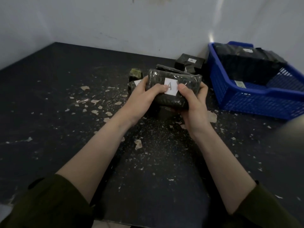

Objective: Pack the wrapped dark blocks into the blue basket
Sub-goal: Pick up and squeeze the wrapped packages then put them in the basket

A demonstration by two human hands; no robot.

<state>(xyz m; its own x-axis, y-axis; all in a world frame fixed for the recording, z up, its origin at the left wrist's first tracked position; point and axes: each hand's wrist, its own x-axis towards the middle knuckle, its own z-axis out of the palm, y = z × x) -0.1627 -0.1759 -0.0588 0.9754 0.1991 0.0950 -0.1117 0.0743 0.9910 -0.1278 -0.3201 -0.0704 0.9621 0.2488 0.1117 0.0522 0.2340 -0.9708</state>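
Closest to me, two dark green sleeves (49, 203) end at bare arms that reach out over the black worktop (65, 99), which is dotted with pale flakes (138, 143). The left grip (144, 94) and the right grip (192, 104) both hold one wrapped dark block (156, 78). The fingers curl round its ends, and the thumbs press on top beside its white label (170, 87) marked A. I think the block is just off the worktop. Behind it, more wrapped blocks (190, 62) wait their turn. Far right sits the blue basket (246, 99), with packed blocks (246, 63) at its back. My job now is to carry this block over there. I would use both hands, because the shiny wrap looks slippery. I would lift it over the near rim and lay it flat in the free space in front.
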